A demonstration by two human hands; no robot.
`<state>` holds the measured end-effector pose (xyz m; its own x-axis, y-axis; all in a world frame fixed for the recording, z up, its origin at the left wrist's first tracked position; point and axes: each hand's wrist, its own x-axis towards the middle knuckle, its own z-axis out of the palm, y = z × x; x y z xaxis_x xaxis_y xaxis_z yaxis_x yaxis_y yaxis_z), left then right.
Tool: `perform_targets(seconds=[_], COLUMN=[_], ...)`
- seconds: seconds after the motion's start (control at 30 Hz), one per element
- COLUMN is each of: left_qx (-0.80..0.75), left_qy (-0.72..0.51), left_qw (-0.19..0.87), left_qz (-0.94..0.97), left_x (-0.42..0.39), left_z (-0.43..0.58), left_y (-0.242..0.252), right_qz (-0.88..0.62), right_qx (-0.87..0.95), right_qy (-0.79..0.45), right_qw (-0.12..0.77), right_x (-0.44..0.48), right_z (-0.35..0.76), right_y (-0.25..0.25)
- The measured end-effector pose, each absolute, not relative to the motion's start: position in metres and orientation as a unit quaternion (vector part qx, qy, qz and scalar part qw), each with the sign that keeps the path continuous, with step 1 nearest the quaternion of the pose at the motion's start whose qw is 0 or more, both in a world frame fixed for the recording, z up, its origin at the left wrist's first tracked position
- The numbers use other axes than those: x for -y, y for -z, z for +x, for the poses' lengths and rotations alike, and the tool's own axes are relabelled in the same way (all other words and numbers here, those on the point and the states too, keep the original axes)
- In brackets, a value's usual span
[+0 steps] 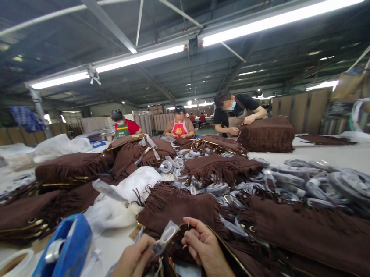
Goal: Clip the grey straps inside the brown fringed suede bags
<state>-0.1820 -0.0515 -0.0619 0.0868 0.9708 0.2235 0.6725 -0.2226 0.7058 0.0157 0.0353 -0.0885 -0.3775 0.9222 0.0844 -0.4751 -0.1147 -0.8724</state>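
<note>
Your left fingers (146, 243) pinch a plastic-wrapped metal clasp (169, 234), right fingers (196, 232) a brown fabric bag's rim (229, 250): seemingly fitting; next needs alignment.

Fringed brown bags (313, 222): matt cloth, suede-like from where I stand. Open bag (230, 251): the same brown cloth, bordered by glossy, gold-toned metal edging (239, 263). Wrapped fitting (166, 238): sheathed in clear, shiny plastic film. Coiled straps (351, 182): bound in crinkled, glossy clear plastic. Tape dispenser (61, 257): hard blue plastic, smooth but smudged. White sheeting (143, 178): thin, wrinkled, translucent plastic. Tabletop (310, 153): pale, smooth.
</note>
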Motion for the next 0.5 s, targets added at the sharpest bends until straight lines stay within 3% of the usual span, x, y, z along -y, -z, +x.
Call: perform_targets(seconds=[0.2,0.5], left_qx=[-0.585,-0.582], left_qy=[-0.399,-0.385], left_qw=[0.212,0.207], left_qz=[0.674,0.685], left_x=[0.06,0.053], left_z=[-0.18,-0.169], left_y=[0.063,0.06], right_qz=[-0.263,-0.244], right_qx=[0.459,0.479], right_qy=[-0.695,-0.69], right_qw=[0.487,0.485], right_x=[-0.03,-0.024], right_z=[0.017,0.02], right_y=[0.084,0.081])
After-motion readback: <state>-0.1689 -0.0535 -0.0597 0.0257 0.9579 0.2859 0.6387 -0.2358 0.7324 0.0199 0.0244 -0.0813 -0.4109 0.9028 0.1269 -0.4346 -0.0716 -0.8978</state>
